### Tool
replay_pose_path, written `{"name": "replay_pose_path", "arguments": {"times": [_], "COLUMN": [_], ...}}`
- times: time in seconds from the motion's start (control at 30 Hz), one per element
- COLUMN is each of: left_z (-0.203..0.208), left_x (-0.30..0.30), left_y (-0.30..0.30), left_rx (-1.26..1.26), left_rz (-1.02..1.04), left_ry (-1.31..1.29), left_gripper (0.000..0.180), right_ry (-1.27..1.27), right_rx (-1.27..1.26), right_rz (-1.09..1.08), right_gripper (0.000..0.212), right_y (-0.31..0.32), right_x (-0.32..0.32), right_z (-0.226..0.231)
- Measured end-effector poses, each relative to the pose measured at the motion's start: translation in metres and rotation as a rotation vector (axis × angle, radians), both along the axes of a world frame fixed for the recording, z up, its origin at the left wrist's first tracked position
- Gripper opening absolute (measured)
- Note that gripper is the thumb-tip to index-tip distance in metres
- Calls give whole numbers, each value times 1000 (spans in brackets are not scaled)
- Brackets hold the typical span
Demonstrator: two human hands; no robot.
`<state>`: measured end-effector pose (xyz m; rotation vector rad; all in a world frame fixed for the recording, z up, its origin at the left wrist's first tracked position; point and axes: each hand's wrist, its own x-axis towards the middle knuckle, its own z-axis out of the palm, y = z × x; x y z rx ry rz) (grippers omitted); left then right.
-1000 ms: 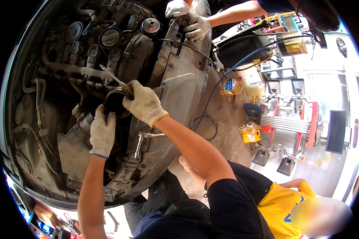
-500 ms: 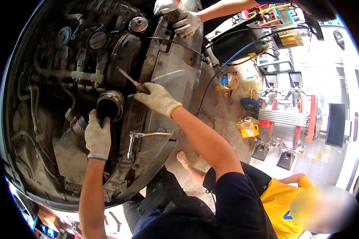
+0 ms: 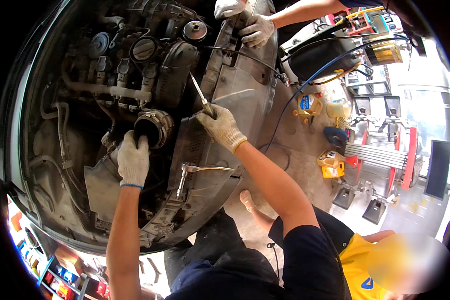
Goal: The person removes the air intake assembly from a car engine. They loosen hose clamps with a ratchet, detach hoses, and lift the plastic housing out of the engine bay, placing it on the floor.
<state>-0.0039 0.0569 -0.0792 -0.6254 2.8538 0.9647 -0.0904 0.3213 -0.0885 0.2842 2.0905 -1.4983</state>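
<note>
My gloved left hand (image 3: 133, 162) grips the near-left rim of a wide black air intake hose (image 3: 166, 131) in the engine bay. Some of its fingertips are hidden inside the dark mouth of the hose, which has a metal clamp around it. In my gloved right hand (image 3: 222, 128) is a screwdriver (image 3: 199, 90), its bare shaft pointing up and left, apart from the hose. A ratchet with a socket (image 3: 186, 175) lies on the front panel below my right hand. Left of the hose is a grey plastic air box (image 3: 102, 187).
Another person's gloved hand (image 3: 257, 31) rests on the front panel at the top. A blue air hose (image 3: 305, 87) hangs down to the floor. Jugs (image 3: 330, 162) and a rack of metal bars (image 3: 375, 155) stand at right. A person in a yellow shirt (image 3: 352, 260) is at lower right.
The scene has shifted right in view. The screwdriver has swung more upright in my right hand. My left hand stays on the hose, whose mouth now faces more to the left.
</note>
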Motion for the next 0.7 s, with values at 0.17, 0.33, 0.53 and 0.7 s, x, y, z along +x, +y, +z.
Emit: {"name": "replay_pose_path", "arguments": {"times": [0.17,0.33,0.53,0.7], "left_z": [-3,-14,1,-18], "left_x": [-20,-19,-21,-14], "left_y": [-18,-23,-12,-18], "left_rx": [449,353,363,77], "left_rz": [197,162,160,60], "left_ry": [-207,-190,-242,-145], "left_gripper": [30,27,33,36], "right_ry": [106,107,128,138], "right_rx": [32,34,58,82], "right_rz": [10,21,24,49], "right_gripper": [28,29,29,30], "right_y": [-2,-2,1,-2], "right_x": [6,5,7,6], "right_z": [-9,-10,-10,-6]}}
